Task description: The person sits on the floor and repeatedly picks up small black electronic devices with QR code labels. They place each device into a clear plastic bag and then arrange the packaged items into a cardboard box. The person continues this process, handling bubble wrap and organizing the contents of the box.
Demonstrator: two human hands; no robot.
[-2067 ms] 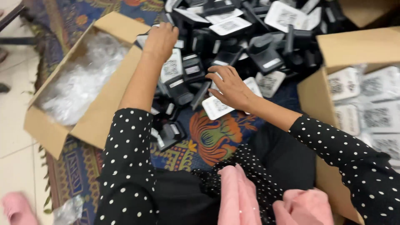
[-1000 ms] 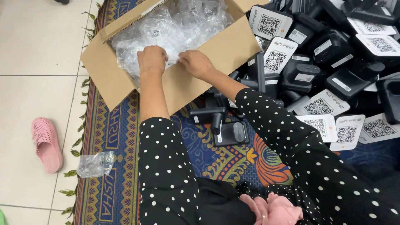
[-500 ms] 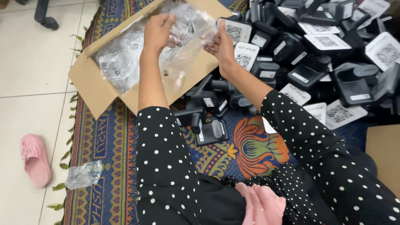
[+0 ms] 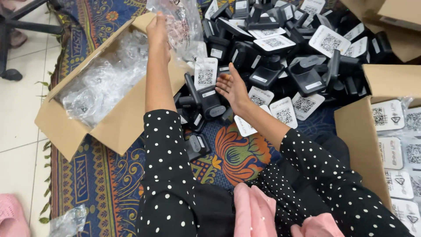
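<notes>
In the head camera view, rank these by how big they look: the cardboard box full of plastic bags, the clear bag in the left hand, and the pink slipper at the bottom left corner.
Largest to smallest:
1. cardboard box
2. clear bag, held up by the left hand
3. pink slipper

The slipper is cut off by the frame edge and the bag by the top, so their true sizes are unsure.

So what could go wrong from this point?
The clear plastic bag hangs from the left hand alone, so it may slip or snag on the cardboard box flap. The right hand, open, hovers over the crowded black stands and could knock some over.
</notes>
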